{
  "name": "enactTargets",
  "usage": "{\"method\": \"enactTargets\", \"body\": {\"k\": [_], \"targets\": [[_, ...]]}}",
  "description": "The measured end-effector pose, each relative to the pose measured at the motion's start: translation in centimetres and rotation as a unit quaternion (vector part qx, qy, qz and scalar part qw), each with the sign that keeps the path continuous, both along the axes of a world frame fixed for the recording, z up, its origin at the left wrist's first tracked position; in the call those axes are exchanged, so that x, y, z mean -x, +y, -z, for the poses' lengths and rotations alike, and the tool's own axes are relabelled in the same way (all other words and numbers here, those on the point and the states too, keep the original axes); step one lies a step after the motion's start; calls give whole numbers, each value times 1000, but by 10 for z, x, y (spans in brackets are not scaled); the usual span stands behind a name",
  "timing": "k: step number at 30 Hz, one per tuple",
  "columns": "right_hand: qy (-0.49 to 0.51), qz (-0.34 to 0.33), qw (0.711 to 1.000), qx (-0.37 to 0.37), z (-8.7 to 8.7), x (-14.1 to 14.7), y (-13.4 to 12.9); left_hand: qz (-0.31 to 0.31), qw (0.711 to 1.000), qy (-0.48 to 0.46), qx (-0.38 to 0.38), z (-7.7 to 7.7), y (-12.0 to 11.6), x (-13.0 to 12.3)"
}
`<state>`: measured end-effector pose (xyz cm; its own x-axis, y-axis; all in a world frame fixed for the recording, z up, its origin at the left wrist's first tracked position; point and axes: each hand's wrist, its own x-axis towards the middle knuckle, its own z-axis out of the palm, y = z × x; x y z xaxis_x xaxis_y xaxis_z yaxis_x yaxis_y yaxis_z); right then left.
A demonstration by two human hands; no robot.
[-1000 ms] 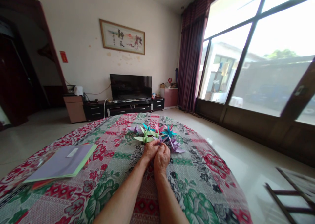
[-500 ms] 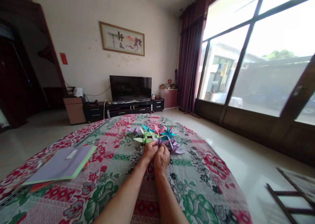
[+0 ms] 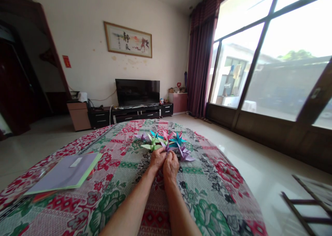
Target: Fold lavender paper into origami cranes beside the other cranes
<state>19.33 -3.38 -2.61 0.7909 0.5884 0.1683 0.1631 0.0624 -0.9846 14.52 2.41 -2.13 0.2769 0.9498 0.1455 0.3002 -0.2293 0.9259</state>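
Side by side near the middle of the table, my left hand (image 3: 157, 159) and my right hand (image 3: 171, 165) pinch a purple paper crane (image 3: 168, 147) between them. Both sets of fingers are closed, and the crane's lower part is hidden behind them. Just beyond stand several folded paper cranes: a light green crane (image 3: 153, 146), a blue crane (image 3: 177, 139), a pink crane (image 3: 167, 136) and a second blue crane (image 3: 155, 135). Another purple crane (image 3: 185, 153) sits right of my right hand, and a pale purple one (image 3: 142, 136) lies at the far left of the group.
A stack of coloured paper sheets (image 3: 62, 173), purple on top, lies on the left of the patterned tablecloth (image 3: 109, 198). Past the table are a television (image 3: 138, 92) on a low black cabinet (image 3: 135, 114). A dark-framed chair or rack (image 3: 306, 202) stands at the lower right.
The purple crane between my hands has risen slightly and more of its wings shows. My hands stay almost in the same place, and the other cranes have not moved.
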Motion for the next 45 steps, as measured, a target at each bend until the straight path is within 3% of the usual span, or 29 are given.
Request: {"method": "enactTargets", "body": {"k": [37, 41, 45], "targets": [[-17, 5, 1000, 12, -3, 0, -3, 21, 999, -6, -25, 2, 0, 2], [-6, 13, 1000, -2, -6, 2, -7, -13, 999, 13, -32, -4, -8, 6], [9, -18, 1000, -14, -15, 13, -11, -67, 995, 42, -64, -23, -24, 23]]}}
